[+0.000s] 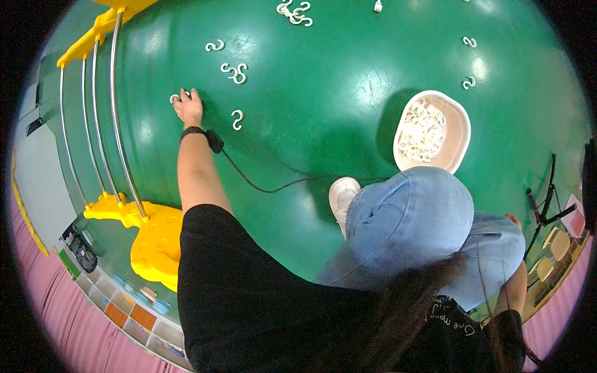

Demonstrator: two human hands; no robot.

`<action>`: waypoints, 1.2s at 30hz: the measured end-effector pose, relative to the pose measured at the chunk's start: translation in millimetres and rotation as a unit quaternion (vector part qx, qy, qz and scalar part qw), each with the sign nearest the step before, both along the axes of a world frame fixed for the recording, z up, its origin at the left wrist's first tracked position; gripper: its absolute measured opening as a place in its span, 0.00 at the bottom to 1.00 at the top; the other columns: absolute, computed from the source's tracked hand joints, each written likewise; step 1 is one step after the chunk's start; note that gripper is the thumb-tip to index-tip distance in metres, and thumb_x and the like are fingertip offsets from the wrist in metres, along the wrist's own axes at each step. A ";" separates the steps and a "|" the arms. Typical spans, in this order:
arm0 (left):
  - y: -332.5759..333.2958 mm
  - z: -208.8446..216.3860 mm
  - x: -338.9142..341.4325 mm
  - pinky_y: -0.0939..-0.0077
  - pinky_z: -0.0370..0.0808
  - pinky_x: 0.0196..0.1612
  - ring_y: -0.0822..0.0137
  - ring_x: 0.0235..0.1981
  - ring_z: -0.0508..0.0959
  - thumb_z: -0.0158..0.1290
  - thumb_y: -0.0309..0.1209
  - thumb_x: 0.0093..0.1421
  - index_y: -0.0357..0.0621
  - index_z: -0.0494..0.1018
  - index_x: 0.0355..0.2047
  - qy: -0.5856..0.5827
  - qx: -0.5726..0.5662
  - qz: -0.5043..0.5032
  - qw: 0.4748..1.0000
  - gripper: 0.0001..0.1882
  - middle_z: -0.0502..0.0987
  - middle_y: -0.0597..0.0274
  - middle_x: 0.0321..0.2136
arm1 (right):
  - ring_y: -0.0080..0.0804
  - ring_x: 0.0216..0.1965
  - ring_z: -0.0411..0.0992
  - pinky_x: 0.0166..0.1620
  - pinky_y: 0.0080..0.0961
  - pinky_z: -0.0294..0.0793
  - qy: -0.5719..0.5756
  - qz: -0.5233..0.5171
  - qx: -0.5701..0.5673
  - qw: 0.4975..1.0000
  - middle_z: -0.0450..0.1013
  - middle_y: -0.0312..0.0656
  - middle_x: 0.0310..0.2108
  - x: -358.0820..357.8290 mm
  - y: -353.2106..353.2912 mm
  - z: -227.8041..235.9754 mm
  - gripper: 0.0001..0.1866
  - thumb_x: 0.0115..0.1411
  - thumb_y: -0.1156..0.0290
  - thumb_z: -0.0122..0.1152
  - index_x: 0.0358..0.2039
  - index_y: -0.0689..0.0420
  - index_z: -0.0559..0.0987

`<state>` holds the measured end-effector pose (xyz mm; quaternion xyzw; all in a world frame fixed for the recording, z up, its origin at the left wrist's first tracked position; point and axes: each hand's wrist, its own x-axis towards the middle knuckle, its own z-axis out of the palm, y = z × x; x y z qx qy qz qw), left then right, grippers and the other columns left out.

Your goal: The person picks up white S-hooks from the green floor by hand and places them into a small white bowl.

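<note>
My left hand [188, 105] reached far left, fingers closed down over a white S-shaped plastic hook [175, 97] on the green floor [323, 81]; I couldn't tell the right hand's [513, 219] grip.

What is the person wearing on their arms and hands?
The left hand is bare, with no glove. Around its wrist sits a black band carrying a small black box, and a thin black cable trails from the box across the green floor. A black short sleeve covers the upper arm. The right hand is hidden; only a black sleeve shows.
</note>
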<state>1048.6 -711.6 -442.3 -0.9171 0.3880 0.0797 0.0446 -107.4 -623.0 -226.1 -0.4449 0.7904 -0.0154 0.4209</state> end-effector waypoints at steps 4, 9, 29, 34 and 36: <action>14.8 -16.4 -113.8 0.40 0.43 0.64 0.43 0.66 0.47 0.41 0.49 0.64 0.53 0.59 0.62 0.036 -0.193 0.031 0.980 0.28 0.50 0.47 0.65 | 0.26 0.32 0.72 0.35 0.24 0.72 0.012 -0.073 0.028 0.997 0.75 0.39 0.32 -43.0 1.1 11.8 0.18 0.62 0.60 0.59 0.44 0.61 0.75; 63.7 9.2 -176.5 0.34 0.35 0.63 0.41 0.67 0.41 0.45 0.49 0.62 0.49 0.55 0.63 0.069 -0.232 -0.062 0.968 0.33 0.49 0.47 0.65 | 0.26 0.32 0.72 0.35 0.24 0.72 0.011 -0.072 0.050 0.996 0.75 0.39 0.33 -27.3 -6.5 -21.8 0.18 0.62 0.60 0.59 0.45 0.61 0.75; -57.4 4.9 -233.3 0.55 0.65 0.47 0.53 0.47 0.68 0.58 0.45 0.51 0.53 0.76 0.35 -0.083 -0.308 -0.251 0.914 0.14 0.72 0.61 0.40 | 0.26 0.35 0.73 0.37 0.25 0.73 0.021 -0.111 0.048 0.992 0.76 0.40 0.35 -40.5 25.9 -31.6 0.18 0.62 0.61 0.58 0.46 0.61 0.75; -39.8 21.2 -246.4 0.56 0.69 0.40 0.55 0.42 0.70 0.59 0.44 0.50 0.54 0.76 0.33 -0.096 -0.261 -0.257 0.925 0.13 0.72 0.62 0.37 | 0.26 0.35 0.73 0.38 0.25 0.73 0.011 -0.118 0.041 0.992 0.76 0.40 0.35 -42.6 38.3 -36.6 0.19 0.62 0.61 0.58 0.46 0.61 0.75; -33.9 28.0 -243.3 0.59 0.72 0.36 0.55 0.38 0.72 0.59 0.44 0.49 0.54 0.76 0.33 -0.073 -0.237 -0.271 0.930 0.14 0.72 0.62 0.35 | 0.26 0.35 0.73 0.38 0.25 0.73 0.006 -0.120 0.039 0.992 0.76 0.40 0.35 -41.9 42.7 -42.0 0.19 0.61 0.61 0.58 0.47 0.61 0.75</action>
